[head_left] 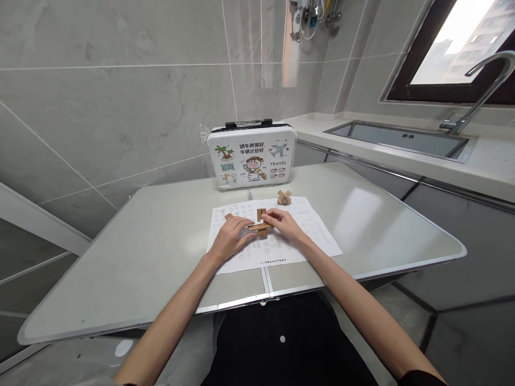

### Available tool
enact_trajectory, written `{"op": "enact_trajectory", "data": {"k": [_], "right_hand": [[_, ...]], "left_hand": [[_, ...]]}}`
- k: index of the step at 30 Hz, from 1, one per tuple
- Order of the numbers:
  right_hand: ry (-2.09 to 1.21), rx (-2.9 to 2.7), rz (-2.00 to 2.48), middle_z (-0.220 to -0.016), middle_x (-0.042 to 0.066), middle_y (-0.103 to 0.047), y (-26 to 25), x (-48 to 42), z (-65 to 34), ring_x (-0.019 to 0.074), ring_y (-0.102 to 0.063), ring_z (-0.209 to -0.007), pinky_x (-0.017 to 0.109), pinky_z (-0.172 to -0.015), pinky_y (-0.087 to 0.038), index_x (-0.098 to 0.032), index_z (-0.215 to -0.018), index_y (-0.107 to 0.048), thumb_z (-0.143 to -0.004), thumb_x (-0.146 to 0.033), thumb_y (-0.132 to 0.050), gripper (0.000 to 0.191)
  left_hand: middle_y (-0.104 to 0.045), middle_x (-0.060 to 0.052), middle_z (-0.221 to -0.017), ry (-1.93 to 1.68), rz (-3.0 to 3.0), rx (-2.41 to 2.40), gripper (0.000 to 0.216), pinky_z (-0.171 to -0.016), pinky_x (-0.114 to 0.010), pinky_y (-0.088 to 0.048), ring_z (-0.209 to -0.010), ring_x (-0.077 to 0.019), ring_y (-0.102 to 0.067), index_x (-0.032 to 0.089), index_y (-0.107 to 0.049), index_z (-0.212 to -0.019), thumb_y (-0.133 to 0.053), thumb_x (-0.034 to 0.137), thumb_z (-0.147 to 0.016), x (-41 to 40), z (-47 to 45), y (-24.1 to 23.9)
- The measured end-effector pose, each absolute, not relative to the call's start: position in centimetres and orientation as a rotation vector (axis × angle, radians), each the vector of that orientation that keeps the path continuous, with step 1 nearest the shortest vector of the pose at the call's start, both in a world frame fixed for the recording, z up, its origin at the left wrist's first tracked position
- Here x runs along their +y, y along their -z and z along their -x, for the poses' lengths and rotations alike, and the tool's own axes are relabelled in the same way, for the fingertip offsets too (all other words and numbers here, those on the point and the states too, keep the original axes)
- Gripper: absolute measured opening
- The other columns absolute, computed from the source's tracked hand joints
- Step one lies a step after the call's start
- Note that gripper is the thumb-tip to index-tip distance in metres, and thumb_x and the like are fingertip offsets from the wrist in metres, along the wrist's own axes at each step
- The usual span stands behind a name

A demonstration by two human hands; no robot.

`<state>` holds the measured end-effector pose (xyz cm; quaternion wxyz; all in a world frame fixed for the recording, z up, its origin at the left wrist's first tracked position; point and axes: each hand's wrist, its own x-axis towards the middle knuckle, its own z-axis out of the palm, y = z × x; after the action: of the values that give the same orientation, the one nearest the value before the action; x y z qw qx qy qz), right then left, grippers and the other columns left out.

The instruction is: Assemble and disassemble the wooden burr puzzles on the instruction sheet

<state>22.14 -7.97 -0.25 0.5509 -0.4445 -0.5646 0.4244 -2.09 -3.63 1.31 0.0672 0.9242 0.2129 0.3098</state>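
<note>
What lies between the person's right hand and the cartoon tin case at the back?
In the head view, a small wooden cross puzzle sits on the printed sheet between the right hand, gripping wooden pieces, and the tin case.

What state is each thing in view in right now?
Wooden cross puzzle: partly assembled, held by left hand and right hand.
Small burr puzzle: assembled, untouched.
Tin case: shut, upright.
Instruction sheet: flat, unfolded.
Faucet: no water running.
</note>
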Motion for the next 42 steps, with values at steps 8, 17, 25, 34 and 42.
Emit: {"op": "enact_trajectory", "data": {"k": [8,17,25,34,42], "right_hand": [[-1.022,-1.335,1.018,-0.08,0.001,-0.066,0.0,-8.0,-22.1,0.0206,-0.058,-0.079,0.034,-0.077,-0.046,-0.023,-0.083,-0.071,-0.087,-0.067,-0.076,0.044],[-1.022,-1.27,1.001,-0.076,0.001,-0.063,0.1,-7.9,-22.1,0.0204,-0.056,-0.077,0.035,-0.076,-0.046,-0.022,-0.081,-0.071,-0.085,-0.069,-0.076,0.047],[-1.063,-1.227,1.007,-0.074,0.002,-0.063,0.6,-7.5,-22.2,0.0199,-0.054,-0.073,0.034,-0.072,-0.044,-0.022,-0.079,-0.072,-0.081,-0.072,-0.078,0.05],[-1.071,-1.143,1.003,-0.076,0.002,-0.063,1.1,-7.2,-22.4,0.0193,-0.054,-0.073,0.034,-0.073,-0.045,-0.022,-0.08,-0.074,-0.08,-0.07,-0.08,0.048],[-1.101,-1.089,1.029,-0.075,0.002,-0.064,1.7,-6.8,-22.0,0.019,-0.054,-0.072,0.034,-0.071,-0.045,-0.022,-0.079,-0.075,-0.076,-0.071,-0.083,0.05]], "left_hand": [[-0.078,-0.008,-0.101,-0.974,-2.801,0.446,0.018,-0.078,-0.034,-0.054,-0.09,-0.0224,-0.07,0.021,-0.071,-0.118,-0.055,0.024,-0.109,-4.0,2.1,-1.3],[-0.078,-0.008,-0.102,-0.953,-2.669,0.391,0.021,-0.08,-0.033,-0.054,-0.093,-0.022,-0.067,0.021,-0.072,-0.121,-0.056,0.023,-0.109,-4.2,2.0,-1.8],[-0.076,-0.01,-0.1,-0.902,-2.594,0.391,0.024,-0.083,-0.034,-0.053,-0.095,-0.0226,-0.067,0.02,-0.074,-0.12,-0.053,0.026,-0.11,-3.9,2.3,-1.6],[-0.076,-0.01,-0.099,-0.914,-2.566,0.404,0.024,-0.083,-0.036,-0.053,-0.094,-0.0231,-0.067,0.02,-0.075,-0.116,-0.053,0.029,-0.11,-4.0,2.0,-1.8],[-0.076,-0.009,-0.095,-0.904,-2.514,0.434,0.025,-0.081,-0.035,-0.054,-0.089,-0.0218,-0.068,0.019,-0.077,-0.112,-0.056,0.034,-0.109,-3.7,1.9,-1.8]]}}
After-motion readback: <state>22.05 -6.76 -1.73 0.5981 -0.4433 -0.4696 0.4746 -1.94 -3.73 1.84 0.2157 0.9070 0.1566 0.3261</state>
